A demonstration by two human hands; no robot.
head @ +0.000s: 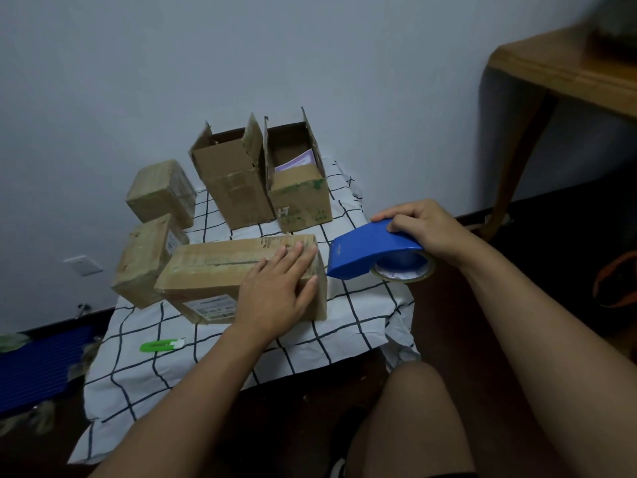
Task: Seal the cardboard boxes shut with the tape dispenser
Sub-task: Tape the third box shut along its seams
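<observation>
Checked cloth (344,326) covered the table, carrying five cardboard boxes. Left hand (275,291) lay flat, fingers straight, on the nearest closed box (213,267). Right hand (424,229) gripped the blue tape dispenser (365,253) just beside that box's right end.

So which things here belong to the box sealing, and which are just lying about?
Job: tape dispenser in right hand; closed box under left hand; two open boxes.
Lying about: green cutter; wooden table.
</observation>
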